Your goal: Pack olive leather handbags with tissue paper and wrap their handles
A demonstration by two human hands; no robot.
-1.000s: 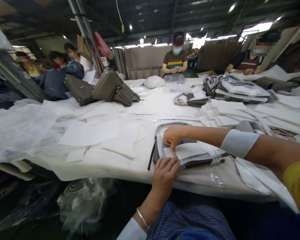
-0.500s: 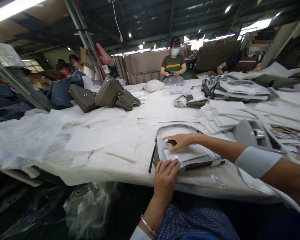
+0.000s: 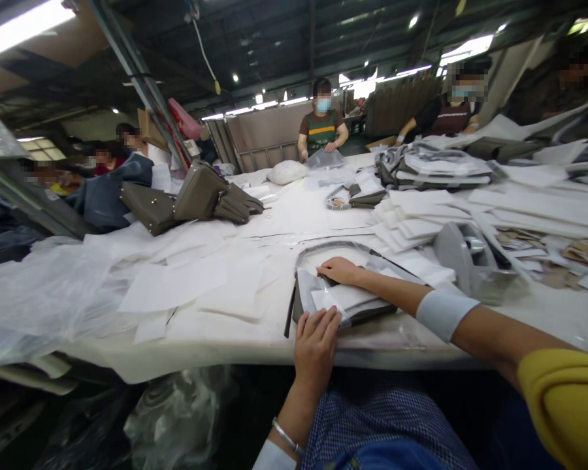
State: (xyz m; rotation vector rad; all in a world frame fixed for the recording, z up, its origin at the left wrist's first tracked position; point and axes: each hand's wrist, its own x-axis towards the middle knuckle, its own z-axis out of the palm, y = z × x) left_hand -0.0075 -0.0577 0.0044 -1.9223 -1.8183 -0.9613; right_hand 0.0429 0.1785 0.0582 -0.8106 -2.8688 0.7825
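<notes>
A dark grey-olive handbag [image 3: 296, 303] lies on the table in front of me. White padding sheets [image 3: 355, 297] and clear film cover its upper side. Its wrapped strap [image 3: 323, 246] arches out towards the far side. My left hand [image 3: 316, 343] holds the bag's near left edge, its fingers close together on top and the thumb hidden. At the far edge, my right hand [image 3: 342, 270] is closed on the bag beside the padding; its fingertips are partly hidden.
Olive bags [image 3: 198, 192] stand at the far left. Loose white sheets [image 3: 176, 284] and crumpled plastic film [image 3: 53, 287] cover the left side. To the right are stacked foam sheets [image 3: 411, 219], a grey tape dispenser [image 3: 463, 258] and wrapped bags [image 3: 431, 166]. A co-worker [image 3: 323, 124] stands opposite.
My right hand has shifted towards the bag's far edge, and its fingers have drawn closer together. My left hand stays at the near edge. The whole view has turned slightly right.
</notes>
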